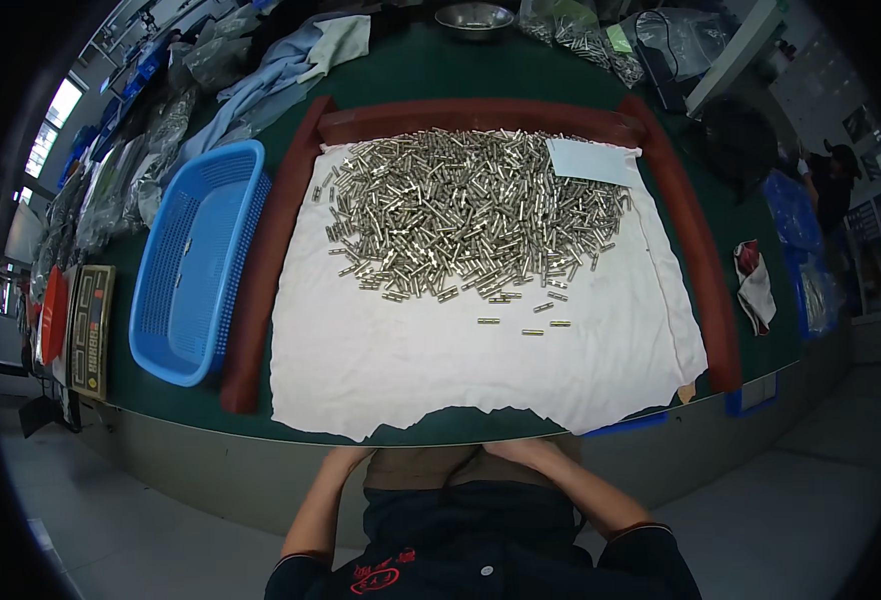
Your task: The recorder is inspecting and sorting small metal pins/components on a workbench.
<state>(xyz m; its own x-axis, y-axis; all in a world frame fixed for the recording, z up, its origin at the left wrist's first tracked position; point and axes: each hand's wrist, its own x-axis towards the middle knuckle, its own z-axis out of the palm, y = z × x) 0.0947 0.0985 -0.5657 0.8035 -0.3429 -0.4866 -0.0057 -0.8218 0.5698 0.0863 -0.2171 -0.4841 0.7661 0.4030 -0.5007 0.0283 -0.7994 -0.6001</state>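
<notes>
Toward the far side of the green surface [410, 62] sits a shallow metal bowl [474, 18]. Right of it, a clear plastic bag [702, 42] lies near a black device [663, 82] with a cable. At the left, a light blue cloth [278, 78] lies near crumpled plastic bags [163, 135]. A crumpled red-and-white cloth [756, 290] lies at the right, with blue bins [793, 212] and another person [836, 190] in dark clothes beyond. A bright window [56, 122] shows far left.
</notes>
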